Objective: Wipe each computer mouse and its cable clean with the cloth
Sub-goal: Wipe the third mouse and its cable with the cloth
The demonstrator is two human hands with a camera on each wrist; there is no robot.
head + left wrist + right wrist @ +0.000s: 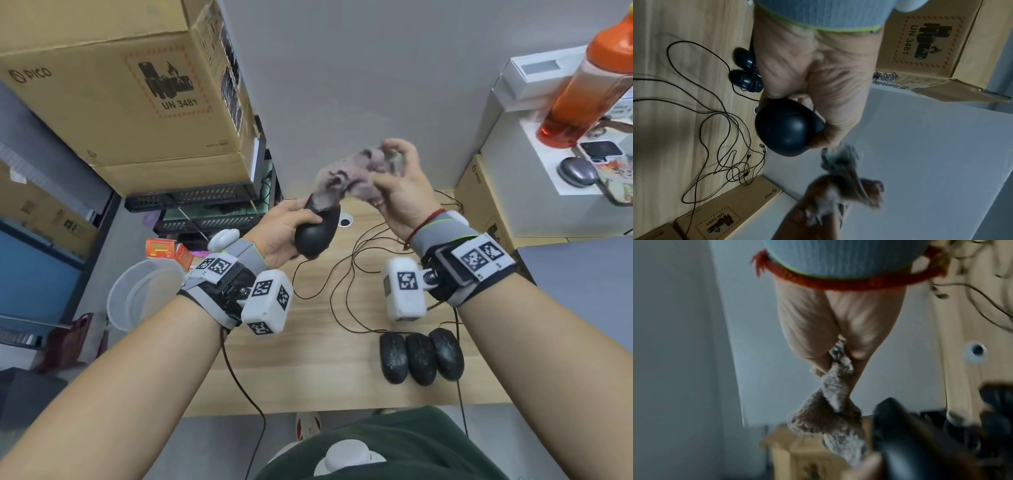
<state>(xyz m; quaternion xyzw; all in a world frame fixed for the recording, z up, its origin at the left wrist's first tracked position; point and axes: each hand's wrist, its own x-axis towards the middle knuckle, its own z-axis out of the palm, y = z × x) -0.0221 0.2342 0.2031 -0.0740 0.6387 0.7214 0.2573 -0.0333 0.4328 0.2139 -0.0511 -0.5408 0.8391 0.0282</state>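
My left hand (286,228) grips a black computer mouse (317,233) in the air above the wooden desk (308,377); its rounded back fills the left wrist view (787,128). My right hand (399,181) pinches a fluffy grey-pink cloth (349,174), whose lower end drapes over the mouse's front. The cloth (830,399) hangs from my fingers in the right wrist view, blurred. Three more black mice (421,356) lie side by side on the desk at the right, and thin black cables (346,274) loop across the desk.
Stacked cardboard boxes (130,92) stand at the back left, with a clear plastic bowl (144,294) beside the desk's left edge. A white box with an orange bottle (589,78) and a grey mouse (579,171) stands at the right. A grey wall panel (359,85) rises behind the desk.
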